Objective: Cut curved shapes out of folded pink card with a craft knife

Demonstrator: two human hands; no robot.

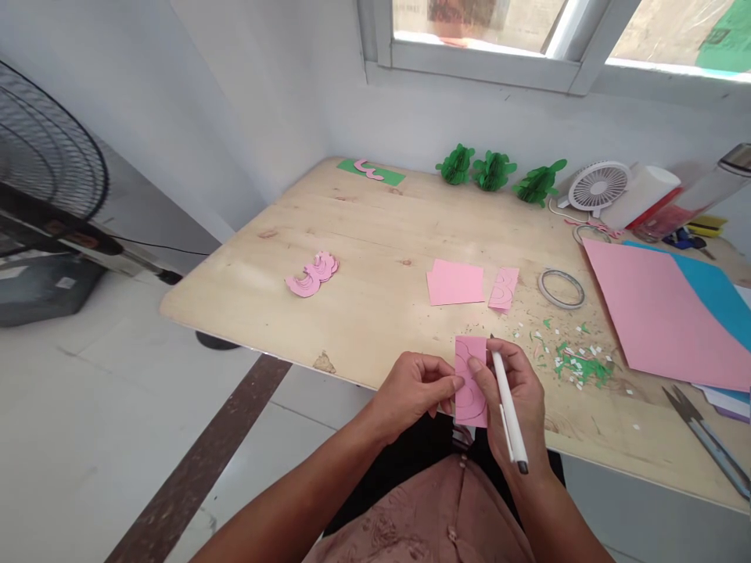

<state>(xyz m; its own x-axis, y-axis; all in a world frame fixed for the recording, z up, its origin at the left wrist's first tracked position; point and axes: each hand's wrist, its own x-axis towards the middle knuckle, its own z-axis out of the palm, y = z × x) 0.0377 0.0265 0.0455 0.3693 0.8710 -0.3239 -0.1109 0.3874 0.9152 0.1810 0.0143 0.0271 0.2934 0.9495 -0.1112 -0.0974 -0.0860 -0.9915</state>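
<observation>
Between my two hands, over the table's front edge, is a pink paper piece (pixel 471 403) with curved pen lines on it. My left hand (pixel 423 383) pinches its left edge between thumb and fingers. On the other side, my right hand (pixel 516 391) grips the same paper with the thumb on its face. A white pen (pixel 509 407) also rests in the right hand, its dark tip pointing away from me. Just beyond lie blank pink paper pieces (pixel 458 281) and a folded pink piece with a drawn outline (pixel 503 288). Cut pink scalloped shapes (pixel 313 274) lie stacked to the left.
Green paper scraps (pixel 580 366), a tape roll (pixel 562 289), pink sheets (pixel 662 313) and thread snips (pixel 704 438) occupy the right. Several green paper ornaments (pixel 493 171) and a small white fan (pixel 598 188) stand at the back. A green strip (pixel 390 177) lies back left. A floor fan (pixel 47 148) stands left.
</observation>
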